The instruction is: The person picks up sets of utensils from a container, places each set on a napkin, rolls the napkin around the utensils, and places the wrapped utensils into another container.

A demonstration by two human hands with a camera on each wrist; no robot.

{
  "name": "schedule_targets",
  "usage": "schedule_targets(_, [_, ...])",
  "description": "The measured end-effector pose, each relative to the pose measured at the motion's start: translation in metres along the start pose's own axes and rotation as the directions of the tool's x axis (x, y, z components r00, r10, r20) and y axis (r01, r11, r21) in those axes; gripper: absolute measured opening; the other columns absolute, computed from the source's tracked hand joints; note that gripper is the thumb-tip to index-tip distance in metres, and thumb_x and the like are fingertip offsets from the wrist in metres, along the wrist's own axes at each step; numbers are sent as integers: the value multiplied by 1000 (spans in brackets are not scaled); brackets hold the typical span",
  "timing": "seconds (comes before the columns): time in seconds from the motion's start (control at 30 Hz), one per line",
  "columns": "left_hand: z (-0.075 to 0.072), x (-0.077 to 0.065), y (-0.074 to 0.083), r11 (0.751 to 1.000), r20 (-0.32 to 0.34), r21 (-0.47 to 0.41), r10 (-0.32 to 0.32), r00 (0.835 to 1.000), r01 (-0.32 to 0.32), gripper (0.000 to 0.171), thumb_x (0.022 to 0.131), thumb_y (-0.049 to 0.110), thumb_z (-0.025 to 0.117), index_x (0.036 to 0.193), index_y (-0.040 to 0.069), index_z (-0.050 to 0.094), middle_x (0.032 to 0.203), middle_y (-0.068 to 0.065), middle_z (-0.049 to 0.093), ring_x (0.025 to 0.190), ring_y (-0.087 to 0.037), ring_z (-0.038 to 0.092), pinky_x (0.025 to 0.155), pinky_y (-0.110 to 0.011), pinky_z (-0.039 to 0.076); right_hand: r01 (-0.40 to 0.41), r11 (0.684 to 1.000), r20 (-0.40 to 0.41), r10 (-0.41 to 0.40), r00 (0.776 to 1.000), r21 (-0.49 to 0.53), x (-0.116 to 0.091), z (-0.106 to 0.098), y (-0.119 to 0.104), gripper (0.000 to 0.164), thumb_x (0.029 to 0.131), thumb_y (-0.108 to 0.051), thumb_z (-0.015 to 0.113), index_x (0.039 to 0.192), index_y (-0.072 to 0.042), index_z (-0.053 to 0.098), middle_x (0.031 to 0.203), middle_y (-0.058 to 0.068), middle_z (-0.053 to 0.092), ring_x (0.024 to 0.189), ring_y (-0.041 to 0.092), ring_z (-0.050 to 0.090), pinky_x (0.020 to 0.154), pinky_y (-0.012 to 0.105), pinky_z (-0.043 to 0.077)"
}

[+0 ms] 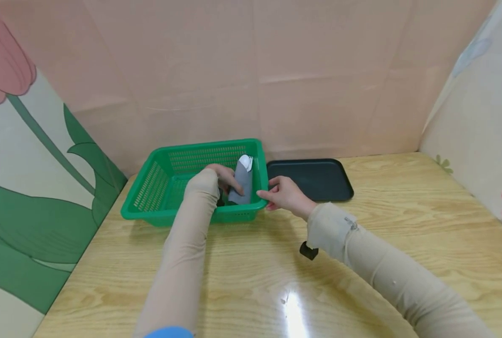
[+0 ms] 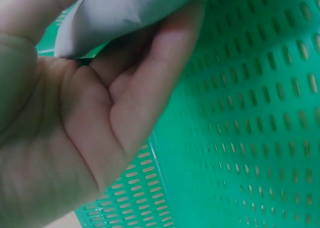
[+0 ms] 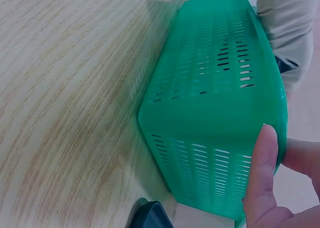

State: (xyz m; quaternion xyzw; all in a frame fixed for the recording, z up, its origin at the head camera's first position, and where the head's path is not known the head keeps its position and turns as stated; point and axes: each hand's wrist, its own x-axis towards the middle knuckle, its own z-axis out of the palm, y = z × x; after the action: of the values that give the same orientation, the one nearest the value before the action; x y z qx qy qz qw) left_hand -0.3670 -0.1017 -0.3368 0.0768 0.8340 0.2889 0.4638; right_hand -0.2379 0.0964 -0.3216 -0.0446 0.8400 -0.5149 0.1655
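Note:
A green plastic basket (image 1: 149,213) with slotted walls stands on the table. Inside it, at the right end, lies a grey cloth bundle (image 1: 243,180) with a white spoon (image 1: 245,160) and fork (image 1: 250,164) poking out of its far end. My left hand (image 1: 227,178) reaches into the basket and grips the bundle, thumb on top; in the left wrist view its fingers (image 2: 160,62) curl beneath the grey cloth (image 2: 120,17). With my right hand (image 1: 286,193) I pinch the basket's near right corner. The right wrist view shows a finger (image 3: 262,163) along the outer wall.
To the right of the basket, a black tray (image 1: 312,178) lies flat near the back wall. The wooden table (image 1: 251,272) runs forward from there. Flower-printed sheets (image 1: 44,211) close off the left and right sides.

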Motion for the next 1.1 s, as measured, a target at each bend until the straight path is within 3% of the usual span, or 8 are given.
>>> schedule_targets(0.23, [8, -5, 3, 997, 47, 67, -46, 998, 43, 46, 89, 15, 58, 128, 2, 40, 124, -11, 53, 109, -20, 53, 85, -27, 47, 5, 1000, 10, -5, 1000, 10, -1, 1, 1, 57, 91, -22, 61, 135, 5, 36, 90, 12, 57, 58, 10, 64, 63, 27, 56])
schedule_targets(0.37, [13, -16, 9, 986, 1, 155, -69, 998, 68, 29, 87, 18, 61, 110, 2, 51, 93, -5, 59, 82, -14, 55, 70, -23, 46, -1, 1000, 11, 1, 1000, 10, -1, 1, 0, 56, 91, -22, 61, 134, 5, 37, 92, 13, 57, 57, 9, 63, 64, 27, 57])
schedule_targets(0.5, [15, -27, 17, 964, -41, 235, -120, 992, 127, 23, 86, 24, 65, 92, 4, 55, 72, -4, 59, 66, -14, 55, 65, -22, 46, -6, 1000, 7, 6, 1000, 5, -2, 0, -1, 57, 91, -22, 60, 135, 5, 36, 93, 13, 56, 57, 8, 62, 64, 27, 57])
schedule_targets(0.63, [17, -31, 22, 947, -65, 234, -209, 976, 218, 30, 86, 28, 66, 97, 1, 59, 78, -7, 64, 73, -15, 58, 71, -24, 48, -9, 1000, 2, 9, 1000, 12, -3, -1, 0, 57, 91, -21, 60, 136, 5, 35, 92, 12, 56, 57, 8, 62, 64, 27, 57])
schedule_targets(0.77, [20, -33, 24, 923, -76, 208, -313, 947, 322, 44, 88, 31, 63, 115, -3, 58, 113, -13, 63, 104, -20, 57, 92, -29, 47, -7, 1000, 3, 7, 1000, 19, -2, -1, 1, 57, 91, -21, 60, 135, 5, 36, 90, 11, 56, 56, 8, 62, 63, 27, 57])
schedule_targets(0.87, [21, -34, 24, 917, -90, 204, -332, 939, 343, 45, 92, 32, 57, 120, -3, 57, 128, -14, 58, 118, -21, 52, 102, -30, 42, -8, 1000, 5, 8, 1000, 21, -2, -1, 2, 57, 91, -20, 60, 136, 5, 35, 90, 11, 56, 56, 8, 62, 63, 27, 57])
schedule_targets(0.93, [20, -33, 24, 917, -101, 208, -325, 940, 339, 41, 93, 32, 54, 113, -3, 60, 122, -14, 61, 114, -20, 55, 101, -30, 43, -8, 1000, 5, 8, 1000, 19, -2, -1, 2, 57, 91, -21, 60, 136, 4, 35, 90, 11, 56, 56, 8, 62, 64, 27, 57])
schedule_targets(1.1, [15, -25, 17, 932, -105, 175, -302, 947, 317, 36, 92, 35, 56, 87, 1, 66, 79, -5, 67, 81, -14, 60, 80, -24, 47, -11, 1000, 4, 11, 1000, 12, -2, -1, 0, 57, 91, -21, 60, 136, 4, 35, 92, 12, 56, 57, 8, 62, 68, 30, 57])
